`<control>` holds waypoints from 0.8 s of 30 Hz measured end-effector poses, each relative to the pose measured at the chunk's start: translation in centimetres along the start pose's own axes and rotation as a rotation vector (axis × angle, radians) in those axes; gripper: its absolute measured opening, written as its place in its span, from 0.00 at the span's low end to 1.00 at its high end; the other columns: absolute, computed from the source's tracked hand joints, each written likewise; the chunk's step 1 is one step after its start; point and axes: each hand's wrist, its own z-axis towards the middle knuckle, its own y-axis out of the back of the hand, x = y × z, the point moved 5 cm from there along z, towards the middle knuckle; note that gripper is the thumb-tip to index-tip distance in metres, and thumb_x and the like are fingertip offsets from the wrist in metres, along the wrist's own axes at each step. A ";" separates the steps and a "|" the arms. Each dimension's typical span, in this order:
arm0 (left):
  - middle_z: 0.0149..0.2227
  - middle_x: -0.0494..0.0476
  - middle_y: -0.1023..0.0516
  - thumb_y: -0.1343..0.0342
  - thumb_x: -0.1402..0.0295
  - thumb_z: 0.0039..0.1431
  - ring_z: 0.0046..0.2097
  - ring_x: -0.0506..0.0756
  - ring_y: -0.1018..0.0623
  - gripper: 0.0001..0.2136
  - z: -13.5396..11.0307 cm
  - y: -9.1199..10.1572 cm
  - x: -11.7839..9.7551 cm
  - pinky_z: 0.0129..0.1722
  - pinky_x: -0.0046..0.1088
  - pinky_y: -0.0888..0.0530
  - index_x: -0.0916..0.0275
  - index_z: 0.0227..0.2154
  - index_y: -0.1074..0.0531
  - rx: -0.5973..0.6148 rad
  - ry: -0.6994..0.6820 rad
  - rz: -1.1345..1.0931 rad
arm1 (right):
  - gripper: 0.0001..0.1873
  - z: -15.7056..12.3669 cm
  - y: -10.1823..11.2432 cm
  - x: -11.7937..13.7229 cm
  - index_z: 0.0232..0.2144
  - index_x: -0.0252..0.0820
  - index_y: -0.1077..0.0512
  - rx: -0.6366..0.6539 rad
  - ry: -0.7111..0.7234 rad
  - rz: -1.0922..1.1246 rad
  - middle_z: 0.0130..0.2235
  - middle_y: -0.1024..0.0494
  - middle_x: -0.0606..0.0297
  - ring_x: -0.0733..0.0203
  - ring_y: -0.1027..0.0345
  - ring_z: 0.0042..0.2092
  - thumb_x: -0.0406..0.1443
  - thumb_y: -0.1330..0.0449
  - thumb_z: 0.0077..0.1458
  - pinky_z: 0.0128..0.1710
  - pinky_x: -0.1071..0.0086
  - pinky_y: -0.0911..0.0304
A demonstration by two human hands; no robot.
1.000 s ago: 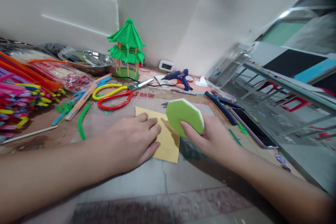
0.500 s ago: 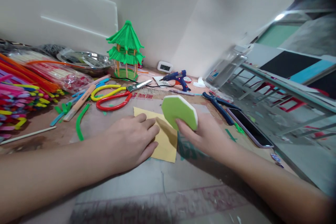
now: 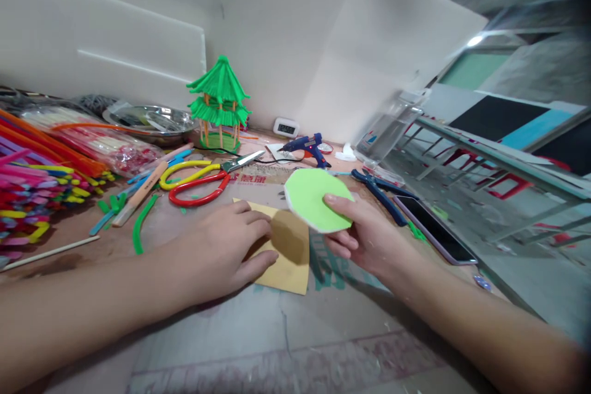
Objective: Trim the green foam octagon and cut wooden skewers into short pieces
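Observation:
My right hand (image 3: 369, 231) holds a light green octagonal board (image 3: 316, 197) with a white edge, thumb on top and fingers beneath. It is tilted above a yellow sheet (image 3: 289, 268) and throws a shadow on it. On the sheet's left side rests my left hand (image 3: 231, 243), palm down, fingers loosely bent and a little apart, pressing it to the table. Beyond that hand lie scissors (image 3: 198, 188) with one yellow and one red handle. A green two-tiered pavilion model (image 3: 220, 104) stands at the back.
Bundles of coloured pipe cleaners (image 3: 32, 197) and bagged sticks (image 3: 96, 141) fill the left, beside a metal bowl (image 3: 152, 123). Behind are a small clock (image 3: 285, 127) and a blue glue gun (image 3: 305, 146). Pliers (image 3: 378, 194) and a phone (image 3: 434, 228) lie along the right edge.
My right hand has tilted the green board flatter, so its top face looks brighter and its white edge now shows at the front. My left hand has stayed on the sheet.

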 end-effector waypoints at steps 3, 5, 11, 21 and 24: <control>0.41 0.57 0.24 0.49 0.57 0.63 0.46 0.58 0.28 0.13 0.3 0.3 0.8 0.48 0.37 0.31 0.62 0.38 0.27 -0.096 0.008 -0.135 | 0.13 0.7 -1.0 -1.7 0.26 0.40 0.33 0.049 -0.133 0.302 0.10 0.43 0.78 0.75 0.62 0.12 0.43 0.40 0.53 0.10 0.80 0.50; 0.42 0.56 0.25 0.47 0.57 0.62 0.46 0.57 0.29 0.13 0.3 0.6 1.0 0.48 0.36 0.32 0.62 0.37 0.27 -0.174 -0.013 -0.193 | 0.14 0.6 -1.7 -2.3 0.25 0.39 0.32 0.095 -0.182 0.358 0.09 0.41 0.76 0.74 0.60 0.11 0.44 0.41 0.54 0.09 0.79 0.49; 0.41 0.55 0.25 0.42 0.60 0.59 0.47 0.55 0.29 0.09 -0.1 1.9 0.3 0.48 0.33 0.33 0.60 0.33 0.26 -0.343 -0.083 -0.311 | 0.19 0.2 -2.9 -3.4 0.24 0.38 0.31 0.150 -0.265 0.380 0.10 0.40 0.74 0.72 0.56 0.10 0.45 0.48 0.58 0.09 0.77 0.45; 0.41 0.54 0.23 0.39 0.56 0.55 0.45 0.55 0.27 0.12 0.3 1.6 1.0 0.46 0.33 0.32 0.60 0.34 0.24 -0.347 0.088 -0.422 | 0.23 0.4 -3.3 -4.0 0.25 0.39 0.32 0.197 -0.321 0.401 0.10 0.39 0.74 0.70 0.53 0.11 0.47 0.54 0.62 0.12 0.77 0.42; 0.42 0.54 0.23 0.40 0.54 0.55 0.45 0.56 0.27 0.14 0.3 1.6 1.0 0.46 0.33 0.32 0.60 0.33 0.25 -0.342 0.113 -0.433 | 0.24 0.5 -3.2 -4.1 0.24 0.38 0.32 0.198 -0.296 0.377 0.10 0.39 0.74 0.71 0.51 0.11 0.49 0.52 0.61 0.13 0.76 0.40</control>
